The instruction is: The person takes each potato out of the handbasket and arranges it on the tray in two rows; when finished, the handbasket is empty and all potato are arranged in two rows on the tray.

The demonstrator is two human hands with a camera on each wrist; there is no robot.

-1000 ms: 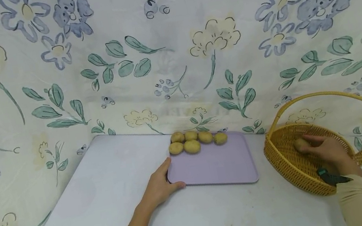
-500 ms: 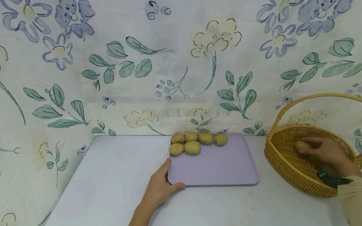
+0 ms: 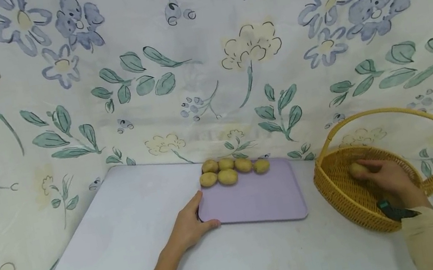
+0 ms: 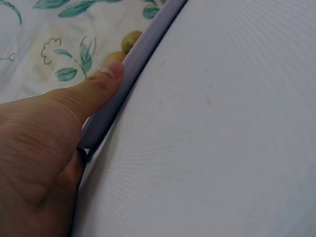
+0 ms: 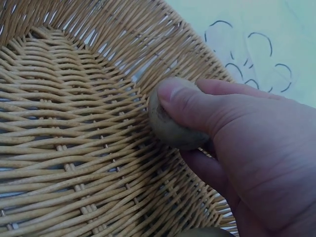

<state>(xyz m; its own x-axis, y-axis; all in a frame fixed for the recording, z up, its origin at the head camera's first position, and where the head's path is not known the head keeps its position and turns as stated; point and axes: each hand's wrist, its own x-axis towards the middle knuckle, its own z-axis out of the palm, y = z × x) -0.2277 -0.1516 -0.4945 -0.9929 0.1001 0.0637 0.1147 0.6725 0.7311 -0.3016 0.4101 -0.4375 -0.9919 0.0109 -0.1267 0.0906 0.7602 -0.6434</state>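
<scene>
My right hand [image 3: 391, 179] pinches a potato [image 5: 173, 118] between thumb and fingers, inside the wicker basket [image 3: 337, 191]. In the right wrist view, the potato is held above the woven bottom near the basket's side, and part of another potato [image 5: 206, 232] shows at the lower edge. At the left end of the lilac tray [image 3: 259, 199], my left hand [image 3: 188, 225] grips the front corner. Its thumb lies along the front rim in the left wrist view; the other fingers are mostly hidden. Several potatoes [image 3: 228, 177] sit in two rows at the tray's back left.
A white table [image 3: 130, 235] carries both tray and basket, with a gap between them. The basket's tall arched handle [image 3: 393, 110] rises over my right hand. Floral cloth [image 3: 195, 62] hangs behind and at the sides.
The head view has shifted slightly. My right hand stays in the basket with the potato, and my left hand stays at the tray's corner, both hardly moved.
</scene>
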